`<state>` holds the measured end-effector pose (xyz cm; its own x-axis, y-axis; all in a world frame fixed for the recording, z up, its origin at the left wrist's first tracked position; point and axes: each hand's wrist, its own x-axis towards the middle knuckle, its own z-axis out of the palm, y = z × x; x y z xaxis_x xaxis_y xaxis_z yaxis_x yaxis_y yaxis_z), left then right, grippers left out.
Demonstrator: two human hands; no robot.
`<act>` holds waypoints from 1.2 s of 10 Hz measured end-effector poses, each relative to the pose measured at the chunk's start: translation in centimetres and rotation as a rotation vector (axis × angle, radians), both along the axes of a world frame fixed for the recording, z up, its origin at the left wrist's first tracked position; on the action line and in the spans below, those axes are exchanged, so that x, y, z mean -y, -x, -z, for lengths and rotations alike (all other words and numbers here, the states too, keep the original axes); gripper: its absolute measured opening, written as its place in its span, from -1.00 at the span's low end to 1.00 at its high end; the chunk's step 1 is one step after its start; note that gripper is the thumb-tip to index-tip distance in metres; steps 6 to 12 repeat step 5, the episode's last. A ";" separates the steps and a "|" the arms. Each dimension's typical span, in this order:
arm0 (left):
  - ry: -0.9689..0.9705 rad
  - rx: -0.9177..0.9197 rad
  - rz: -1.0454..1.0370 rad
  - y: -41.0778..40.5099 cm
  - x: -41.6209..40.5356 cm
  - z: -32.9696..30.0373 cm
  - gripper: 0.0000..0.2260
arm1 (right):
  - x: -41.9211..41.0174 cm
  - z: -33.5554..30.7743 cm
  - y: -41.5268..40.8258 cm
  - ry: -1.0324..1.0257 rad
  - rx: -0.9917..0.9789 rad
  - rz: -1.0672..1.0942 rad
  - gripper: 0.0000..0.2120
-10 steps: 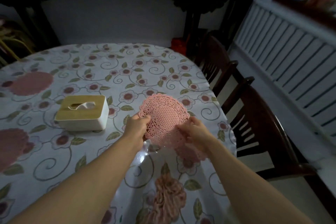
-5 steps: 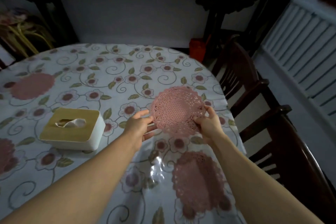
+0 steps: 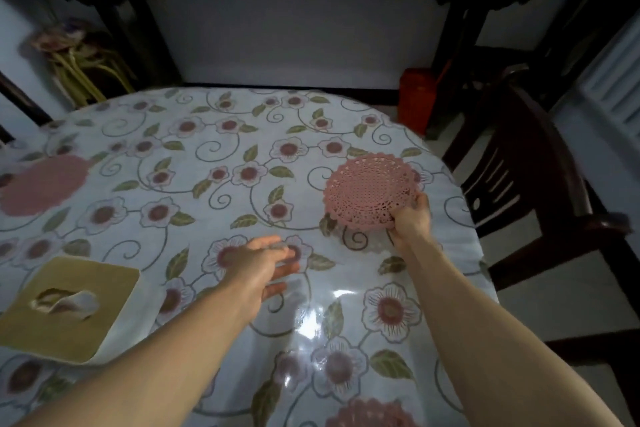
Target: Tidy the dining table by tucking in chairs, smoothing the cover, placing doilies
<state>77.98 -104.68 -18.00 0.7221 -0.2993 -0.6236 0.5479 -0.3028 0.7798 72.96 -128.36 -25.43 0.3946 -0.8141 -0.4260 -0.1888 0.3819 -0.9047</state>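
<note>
A round pink lace doily (image 3: 370, 191) hangs just above the right side of the table, pinched at its near edge by my right hand (image 3: 412, 218). My left hand (image 3: 258, 265) hovers over the middle of the table, fingers spread and blurred, holding nothing. The floral cover (image 3: 207, 177) with a shiny clear sheet over it spans the round table. Another pink doily (image 3: 41, 184) lies flat at the far left. A third one (image 3: 372, 414) lies at the near edge, partly cut off. A dark wooden chair (image 3: 533, 191) stands right of the table.
A tissue box (image 3: 71, 307) with a tan lid sits at the near left. A red container (image 3: 417, 99) stands on the floor behind the table. Dark furniture lines the back wall. A white radiator (image 3: 613, 80) runs along the right.
My left hand has let go of the doily and pulled back toward the table's middle. My right hand alone has carried the doily further right and away from me.
</note>
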 end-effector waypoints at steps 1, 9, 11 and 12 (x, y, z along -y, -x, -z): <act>-0.030 -0.005 0.026 -0.5 0.3 0.7 -0.76 | 0.9 1.1 -0.9 -0.040 -0.008 0.002 -0.53; -0.072 0.015 0.085 1.0 1.3 -0.5 -0.83 | -2.3 1.1 1.6 0.228 -0.247 -0.370 0.00; -0.072 0.015 0.085 1.0 1.3 -0.5 -0.83 | -2.3 1.1 1.6 0.228 -0.247 -0.370 0.00; -0.072 0.015 0.085 1.0 1.3 -0.5 -0.83 | -2.3 1.1 1.6 0.228 -0.247 -0.370 0.00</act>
